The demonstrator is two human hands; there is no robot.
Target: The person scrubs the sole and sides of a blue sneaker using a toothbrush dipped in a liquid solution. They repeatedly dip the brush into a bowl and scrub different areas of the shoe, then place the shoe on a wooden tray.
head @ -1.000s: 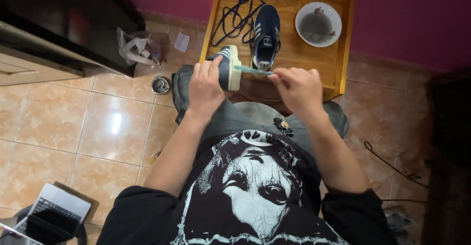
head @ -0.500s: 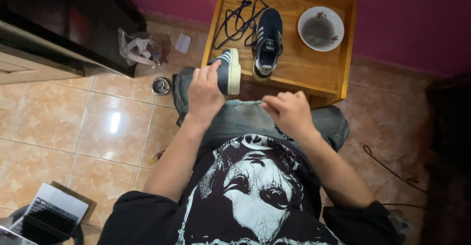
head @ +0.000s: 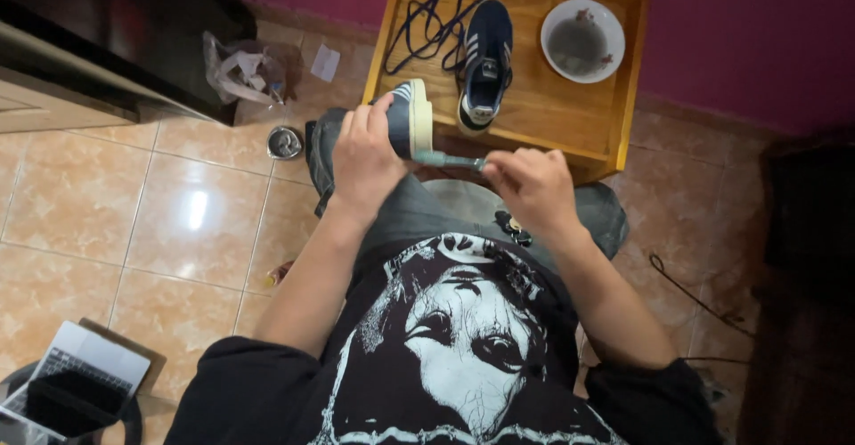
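My left hand (head: pixel 363 154) grips a navy sneaker (head: pixel 411 117) on its side, its pale sole edge turned toward my right hand. My right hand (head: pixel 527 185) holds a greenish toothbrush (head: pixel 448 159) whose head touches the sole's lower edge. Both hands hover over my lap in grey jeans. The second navy sneaker (head: pixel 485 64) with white stripes lies on the wooden table (head: pixel 597 124), beside loose dark laces (head: pixel 427 17).
A white bowl (head: pixel 582 39) of murky water sits on the table's right side. On the tiled floor lie a crumpled plastic bag (head: pixel 240 69), a small metal tin (head: pixel 284 142) and a laptop (head: pixel 76 383) at bottom left. A dark cabinet (head: pixel 107 26) stands left; a cable (head: pixel 695 293) trails right.
My right hand dropped away from the sneaker half a second ago, then came back up; the toothbrush is at the sole again. The left hand kept hold of the sneaker.
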